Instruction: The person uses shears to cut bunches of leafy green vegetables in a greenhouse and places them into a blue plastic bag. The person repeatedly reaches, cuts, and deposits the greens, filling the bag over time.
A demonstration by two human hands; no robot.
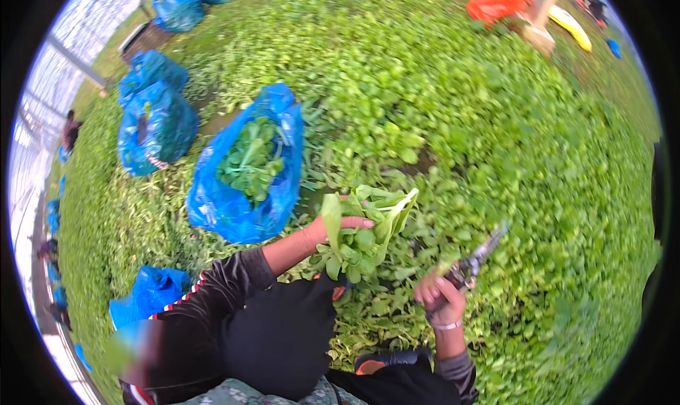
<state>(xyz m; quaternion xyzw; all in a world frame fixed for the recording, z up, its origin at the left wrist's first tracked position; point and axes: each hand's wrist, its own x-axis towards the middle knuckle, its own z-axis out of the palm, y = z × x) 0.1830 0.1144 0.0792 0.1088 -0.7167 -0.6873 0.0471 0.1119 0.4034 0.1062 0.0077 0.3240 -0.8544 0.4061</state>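
My left hand [340, 225] is closed around a bunch of leafy greens [366, 235], whose pale cut stems point up and to the right. Lower right, my right hand [443, 298] grips a pair of pruning shears [475, 261] by the handles, with the blurred blades pointing up and to the right over the crop. An open blue plastic bag [212, 208] with picked greens [252, 163] in it lies on the ground, up and left of my left hand. Low leafy plants [531, 166] grow thickly beneath and around both hands.
Filled blue bags [178, 134] stand at the upper left, and a crumpled blue bag [151, 293] lies beside my left sleeve. A post [542, 17] rises near an orange bag [496, 3] at the top right. A person [70, 131] is at the far left edge.
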